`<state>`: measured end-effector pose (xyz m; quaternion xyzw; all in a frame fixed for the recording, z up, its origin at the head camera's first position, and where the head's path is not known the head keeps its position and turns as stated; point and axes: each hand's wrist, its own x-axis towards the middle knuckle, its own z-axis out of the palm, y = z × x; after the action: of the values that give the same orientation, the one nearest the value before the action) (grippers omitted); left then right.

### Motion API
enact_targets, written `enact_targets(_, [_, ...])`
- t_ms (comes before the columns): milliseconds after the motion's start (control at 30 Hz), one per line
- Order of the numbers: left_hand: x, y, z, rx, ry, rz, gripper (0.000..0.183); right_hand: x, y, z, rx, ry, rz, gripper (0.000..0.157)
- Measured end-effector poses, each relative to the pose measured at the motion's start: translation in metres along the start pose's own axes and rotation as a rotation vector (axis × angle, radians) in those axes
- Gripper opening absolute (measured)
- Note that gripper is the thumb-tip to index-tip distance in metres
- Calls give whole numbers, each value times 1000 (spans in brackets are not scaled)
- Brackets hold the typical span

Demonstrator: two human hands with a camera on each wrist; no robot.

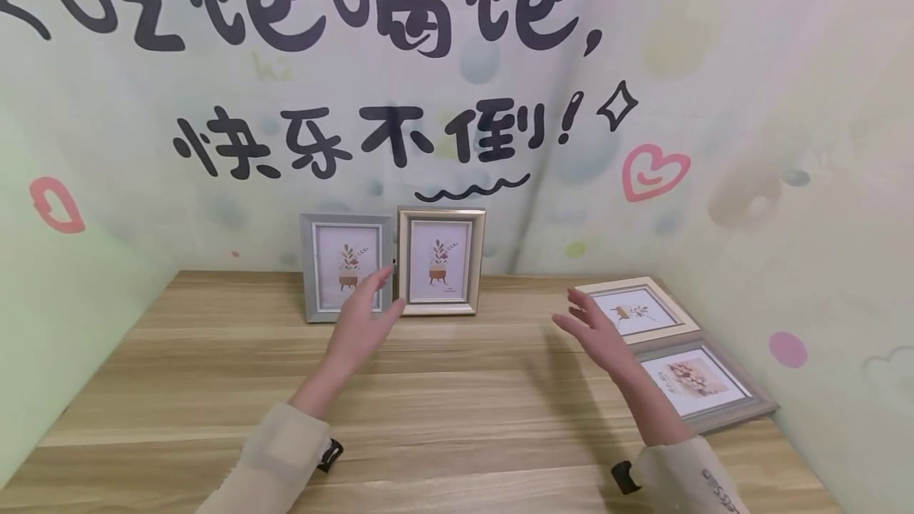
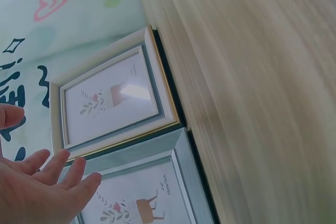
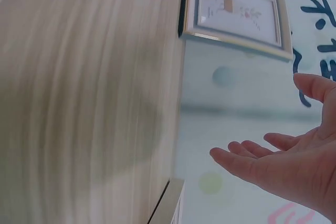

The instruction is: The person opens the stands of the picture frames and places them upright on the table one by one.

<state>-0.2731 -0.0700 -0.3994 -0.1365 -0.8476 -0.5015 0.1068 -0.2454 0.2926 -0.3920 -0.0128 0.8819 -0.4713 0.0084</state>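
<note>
Two picture frames stand upright side by side against the back wall: a grey-blue picture frame (image 1: 310, 260) and, to its right, a gold-edged picture frame (image 1: 480, 260). My left hand (image 1: 360, 327) is raised before the grey-blue one, fingers spread and holding nothing; it overlaps that picture in the head view. At the right, a cream picture frame (image 1: 678, 312) and a grey-brown picture frame (image 1: 743, 395) lie flat, one behind the other. My right hand (image 1: 596, 333) hovers by the cream one's left edge with fingers extended, nothing in it.
The wooden table (image 1: 428, 419) spreads across the foreground, meeting a printed cloth wall (image 1: 543, 181) with black lettering at the back. A side wall (image 1: 828, 260) runs close along the flat frames at right. Dark straps (image 1: 330, 455) show under the sleeve cuffs.
</note>
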Motion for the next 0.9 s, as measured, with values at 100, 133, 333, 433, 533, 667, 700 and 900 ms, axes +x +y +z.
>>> enact_targets(100, [0, 1, 6, -2, -17, -4, 57, -6, 9, -11, 0, 20, 18, 73])
enact_targets(133, [0, 2, 8, 1, -24, -4, 57, -8, 12, -14, 2, 24, 22, 73])
enact_targets(333, [-1, 7, 18, -2, -54, -5, 56, -18, 26, -32, -21, 53, 79, 80])
enact_targets(433, [-2, 9, 24, -8, -58, 5, 56, -25, 30, -40, -101, 61, 121, 91])
enact_targets(533, [-3, 11, 29, -5, -68, 20, 56, -32, 34, -47, -178, 62, 131, 105])
enact_targets(667, [-4, 15, 34, -5, -72, 33, 57, -42, 41, -56, -222, 54, 136, 119])
enact_targets(700, [-4, 16, 36, -5, -70, 35, 57, -45, 43, -58, -236, 51, 145, 121])
enact_targets(900, [-5, 17, 43, -6, -57, 39, 56, -58, 60, -72, -316, 72, 193, 128])
